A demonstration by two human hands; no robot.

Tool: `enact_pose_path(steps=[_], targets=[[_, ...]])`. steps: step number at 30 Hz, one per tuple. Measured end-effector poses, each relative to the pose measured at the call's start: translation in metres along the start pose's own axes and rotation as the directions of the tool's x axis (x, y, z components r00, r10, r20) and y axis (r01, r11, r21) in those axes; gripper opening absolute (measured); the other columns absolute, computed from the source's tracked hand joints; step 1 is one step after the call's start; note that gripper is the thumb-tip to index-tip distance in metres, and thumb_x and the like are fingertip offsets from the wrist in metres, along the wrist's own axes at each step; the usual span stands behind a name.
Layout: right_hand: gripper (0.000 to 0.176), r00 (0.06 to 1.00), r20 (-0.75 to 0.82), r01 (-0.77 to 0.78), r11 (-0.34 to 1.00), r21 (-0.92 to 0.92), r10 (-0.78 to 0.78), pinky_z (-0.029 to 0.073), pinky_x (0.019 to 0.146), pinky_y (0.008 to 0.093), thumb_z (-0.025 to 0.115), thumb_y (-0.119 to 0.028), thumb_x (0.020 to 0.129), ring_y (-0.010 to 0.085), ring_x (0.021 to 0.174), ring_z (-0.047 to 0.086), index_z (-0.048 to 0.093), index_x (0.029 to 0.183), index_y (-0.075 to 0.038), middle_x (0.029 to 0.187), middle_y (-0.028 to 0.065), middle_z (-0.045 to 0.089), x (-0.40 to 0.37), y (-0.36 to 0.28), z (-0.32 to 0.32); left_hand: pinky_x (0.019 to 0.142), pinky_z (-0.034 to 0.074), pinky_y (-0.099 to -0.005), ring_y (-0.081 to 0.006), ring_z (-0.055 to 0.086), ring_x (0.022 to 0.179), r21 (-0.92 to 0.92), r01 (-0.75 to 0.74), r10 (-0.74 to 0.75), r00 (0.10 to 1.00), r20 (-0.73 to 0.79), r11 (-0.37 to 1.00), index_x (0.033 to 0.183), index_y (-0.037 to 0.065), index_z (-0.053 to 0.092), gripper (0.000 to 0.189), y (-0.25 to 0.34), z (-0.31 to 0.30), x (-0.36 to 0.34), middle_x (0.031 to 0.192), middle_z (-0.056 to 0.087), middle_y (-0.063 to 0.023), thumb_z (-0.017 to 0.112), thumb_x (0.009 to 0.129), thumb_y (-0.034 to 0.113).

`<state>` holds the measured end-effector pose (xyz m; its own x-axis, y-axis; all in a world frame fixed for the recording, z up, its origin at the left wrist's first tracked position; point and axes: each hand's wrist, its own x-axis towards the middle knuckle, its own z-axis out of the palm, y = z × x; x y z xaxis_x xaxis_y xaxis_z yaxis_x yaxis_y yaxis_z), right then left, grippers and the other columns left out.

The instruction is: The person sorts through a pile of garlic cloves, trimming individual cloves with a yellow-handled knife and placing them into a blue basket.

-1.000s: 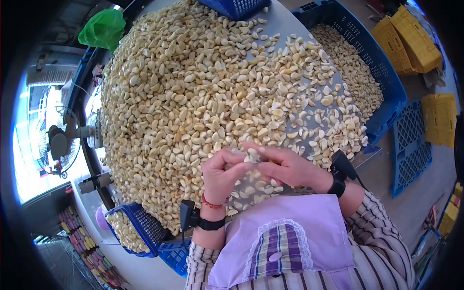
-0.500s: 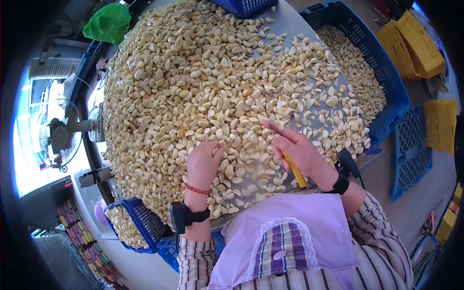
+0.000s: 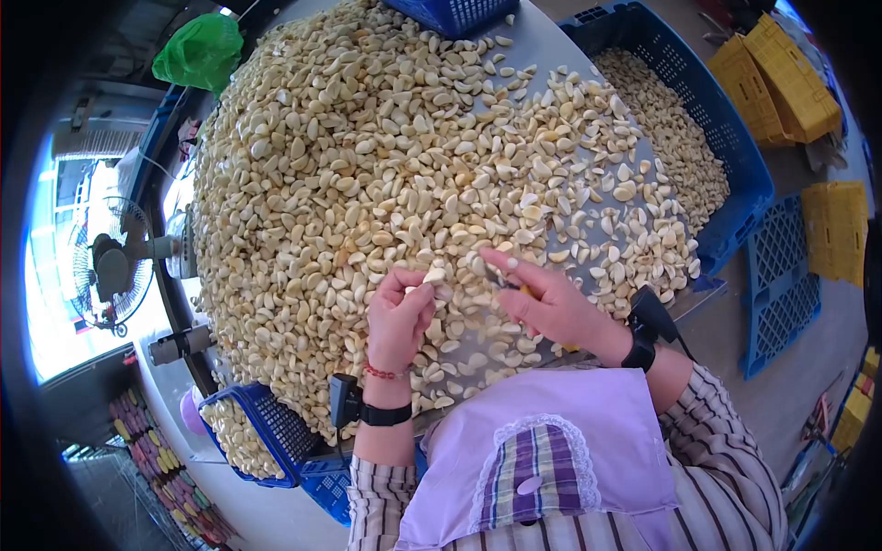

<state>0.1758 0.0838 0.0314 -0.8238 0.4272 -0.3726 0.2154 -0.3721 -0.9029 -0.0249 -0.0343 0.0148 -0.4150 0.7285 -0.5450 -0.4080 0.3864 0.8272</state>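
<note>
A wide heap of peeled garlic cloves (image 3: pixel 331 174) covers the metal table in front of me. My left hand (image 3: pixel 399 317) is closed, pinching a pale garlic clove (image 3: pixel 435 275) between thumb and fingertips just above the heap. To its right, my right hand (image 3: pixel 559 310) is wrapped round a small knife (image 3: pixel 497 275). Its short blade points toward the left hand, apart from the clove. Most of the yellow handle is hidden by the palm. Beneath both hands, the cloves lie more thinly and grey table surface shows between them.
On the right stands a large blue crate (image 3: pixel 755 197) holding many cloves. A blue basket (image 3: pixel 299 441) of cloves is at the lower left, another blue basket (image 3: pixel 450 13) at the far edge. A green plastic bag (image 3: pixel 198 50), a fan (image 3: pixel 113 268) and yellow crates (image 3: pixel 792 78) surround the table.
My left hand has risen from the heap with a clove in its fingers and moved slightly right. My right hand has shifted left and down, turning the knife toward it.
</note>
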Motion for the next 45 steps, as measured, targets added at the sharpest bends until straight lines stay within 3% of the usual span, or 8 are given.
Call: enact_pose_path(steps=[7, 15, 18, 19, 23, 29, 39, 45], targets=[[0.058, 0.986, 0.127, 0.141, 0.947, -0.288, -0.108, 0.039, 0.054, 0.0226, 0.057, -0.025, 0.091, 0.0063, 0.055, 0.041, 0.035, 0.144, -0.017, 0.062, -0.0016, 0.045, 0.001, 0.006, 0.008, 0.046, 0.034, -0.016, -0.0018, 0.045, 0.05, -0.077, -0.076, 0.072, 0.996, -0.047, 0.994, 0.083, 0.005, 0.054, 0.008, -0.001, 0.042, -0.032, 0.069, 0.058, 0.0005, 0.06, 0.084, 0.001], [0.045, 0.996, -0.002, -0.088, 0.969, 0.229, 0.091, 0.036, 0.046, 0.0165, 0.048, -0.024, 0.097, 0.0008, 0.049, 0.042, 0.041, 0.14, -0.013, 0.065, -0.0052, 0.048, 0.004, 0.01, 0.002, 0.054, 0.047, -0.023, -0.0153, 0.056, 0.062, -0.758, 0.036, 0.358, 0.866, 0.35, 0.652, 0.088, 0.005, 0.053, 0.016, 0.004, 0.023, -0.027, 0.079, 0.061, -0.0088, 0.06, 0.083, 0.019], [0.045, 0.996, -0.036, -0.069, 0.96, 0.271, 0.082, 0.037, 0.044, 0.0164, 0.047, -0.025, 0.098, 0.0007, 0.046, 0.043, 0.041, 0.14, -0.012, 0.065, -0.0046, 0.049, 0.004, 0.003, -0.004, 0.06, 0.05, -0.0294, -0.0183, 0.06, 0.067, 0.037, -0.349, 0.351, 0.931, -0.099, 0.936, 0.089, 0.002, 0.061, 0.023, -0.001, 0.008, 0.003, 0.078, 0.063, -0.007, 0.064, 0.085, 0.024], [0.045, 0.996, -0.029, -0.068, 0.961, 0.268, 0.079, 0.037, 0.044, 0.0164, 0.047, -0.025, 0.098, 0.0007, 0.046, 0.043, 0.041, 0.14, -0.012, 0.065, -0.0046, 0.049, 0.004, 0.004, -0.004, 0.062, 0.051, -0.031, -0.0189, 0.061, 0.069, 0.631, -0.334, 0.458, 0.888, -0.039, 0.7, 0.089, 0.001, 0.064, 0.025, -0.001, 0.002, 0.018, 0.079, 0.064, -0.0067, 0.066, 0.085, 0.026], [0.045, 0.998, -0.038, -0.041, 0.956, 0.289, 0.054, 0.038, 0.046, 0.0164, 0.045, -0.022, 0.098, 0.0017, 0.047, 0.043, 0.039, 0.141, -0.011, 0.066, -0.004, 0.048, 0.005, 0.006, -0.004, 0.066, 0.051, -0.0314, -0.016, 0.063, 0.072, 0.905, -0.371, 0.619, 0.767, 0.172, 0.209, 0.089, 0.0, 0.067, 0.022, -0.013, -0.006, 0.044, 0.084, 0.067, -0.0076, 0.069, 0.083, 0.022], [0.048, 0.998, -0.047, -0.031, 0.983, 0.181, 0.041, 0.038, 0.048, 0.0184, 0.048, -0.024, 0.097, 0.0028, 0.049, 0.041, 0.037, 0.142, -0.012, 0.067, -0.0039, 0.046, 0.0, 0.006, -0.006, 0.062, 0.047, -0.022, -0.0086, 0.06, 0.07, 0.382, -0.02, 0.041, 0.998, -0.047, 0.924, 0.094, 0.002, 0.063, 0.013, -0.005, 0.001, 0.02, 0.084, 0.066, -0.003, 0.066, 0.085, 0.012], [0.056, 0.987, 0.151, 0.081, 0.986, -0.147, -0.059, 0.038, 0.058, 0.0234, 0.056, -0.029, 0.092, 0.0064, 0.064, 0.041, 0.038, 0.142, -0.01, 0.069, 0.0012, 0.048, -0.001, 0.0, 0.008, 0.067, 0.048, -0.0223, -0.0074, 0.058, 0.078, 0.416, -0.493, 0.483, 0.865, 0.138, 0.764, 0.084, 0.002, 0.061, 0.01, -0.009, 0.03, -0.028, 0.087, 0.064, -0.0019, 0.066, 0.078, -0.004], [0.052, 0.99, 0.133, 0.056, 0.99, -0.129, -0.039, 0.04, 0.06, 0.0212, 0.056, -0.025, 0.093, 0.0041, 0.065, 0.043, 0.042, 0.139, -0.008, 0.073, 0.0019, 0.053, -0.002, 0.001, 0.006, 0.063, 0.046, -0.0201, -0.0056, 0.057, 0.071, 0.194, -0.178, 0.202, 0.973, -0.114, 0.965, 0.082, 0.0, 0.064, 0.009, -0.011, 0.045, -0.037, 0.079, 0.063, -0.0014, 0.067, 0.075, -0.005]])
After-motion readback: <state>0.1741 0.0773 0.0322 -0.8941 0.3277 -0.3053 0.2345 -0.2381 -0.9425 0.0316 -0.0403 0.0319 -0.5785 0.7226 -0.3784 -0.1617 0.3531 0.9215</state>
